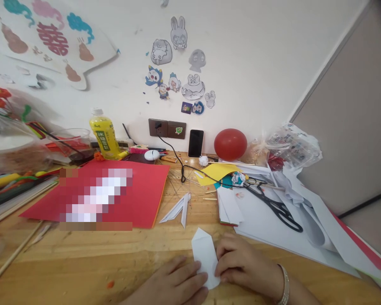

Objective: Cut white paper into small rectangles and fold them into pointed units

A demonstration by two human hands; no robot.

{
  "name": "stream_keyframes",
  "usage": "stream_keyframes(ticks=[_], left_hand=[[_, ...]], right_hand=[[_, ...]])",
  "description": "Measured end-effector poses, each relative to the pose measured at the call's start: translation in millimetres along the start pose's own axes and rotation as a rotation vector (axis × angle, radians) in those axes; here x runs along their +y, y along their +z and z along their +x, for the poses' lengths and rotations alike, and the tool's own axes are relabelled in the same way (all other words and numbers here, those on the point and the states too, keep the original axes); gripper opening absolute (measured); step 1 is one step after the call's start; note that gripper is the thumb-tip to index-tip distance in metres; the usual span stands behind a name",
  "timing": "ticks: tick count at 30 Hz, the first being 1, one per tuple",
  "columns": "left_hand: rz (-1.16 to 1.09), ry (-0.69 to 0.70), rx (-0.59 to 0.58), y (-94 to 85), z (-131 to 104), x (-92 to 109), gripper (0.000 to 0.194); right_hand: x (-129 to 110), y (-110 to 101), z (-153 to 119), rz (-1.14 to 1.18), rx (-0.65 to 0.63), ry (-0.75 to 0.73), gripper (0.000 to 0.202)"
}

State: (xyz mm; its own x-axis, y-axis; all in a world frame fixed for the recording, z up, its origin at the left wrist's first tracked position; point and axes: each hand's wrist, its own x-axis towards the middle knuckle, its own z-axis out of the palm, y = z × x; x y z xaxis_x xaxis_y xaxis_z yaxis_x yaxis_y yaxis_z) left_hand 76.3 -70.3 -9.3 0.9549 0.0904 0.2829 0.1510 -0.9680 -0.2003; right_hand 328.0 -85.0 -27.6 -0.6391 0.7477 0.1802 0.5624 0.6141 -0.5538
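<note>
A small folded piece of white paper [204,250] with a pointed top lies on the wooden table in front of me. My left hand [180,281] rests on the table with its fingers stretched out, their tips lying on the paper's left and lower part. On the other side, my right hand [244,264] has its fingers bent and pressed together at the paper's right edge. A beaded bracelet [284,284] circles the right wrist. Just beyond the paper lie narrow folded white paper strips [178,209], joined in a V shape. A stack of small white paper sheets [229,206] stands near the right hand.
Red card [139,195] covers the left side, a yellow drink bottle [104,135] behind it. Black scissors [276,207] lie on white paper sheets [257,224] at right. Against the wall are a phone [196,143], a red balloon [230,144] and a plugged-in cable [173,151].
</note>
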Motion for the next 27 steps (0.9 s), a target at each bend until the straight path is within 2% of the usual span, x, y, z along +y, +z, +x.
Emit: stream_keyframes(ticks=[6,10,14,19,27], left_hand=[[-0.032,-0.014,0.0,7.1,-1,3,0.027],[-0.039,-0.035,0.003,9.2,1,3,0.029],[-0.068,-0.065,0.013,9.6,1,3,0.03],[-0.105,-0.098,0.046,14.0,1,6,0.028],[-0.103,-0.12,0.115,35.8,-5,13,0.031]], right_hand=[[-4,2,3,0.06,0.011,0.004,0.021],[-6,7,8,0.084,0.089,0.11,0.026],[-6,11,11,0.109,0.138,0.221,0.023],[-13,12,14,0.076,0.133,0.302,0.022],[-20,14,15,0.032,0.122,0.353,0.023]])
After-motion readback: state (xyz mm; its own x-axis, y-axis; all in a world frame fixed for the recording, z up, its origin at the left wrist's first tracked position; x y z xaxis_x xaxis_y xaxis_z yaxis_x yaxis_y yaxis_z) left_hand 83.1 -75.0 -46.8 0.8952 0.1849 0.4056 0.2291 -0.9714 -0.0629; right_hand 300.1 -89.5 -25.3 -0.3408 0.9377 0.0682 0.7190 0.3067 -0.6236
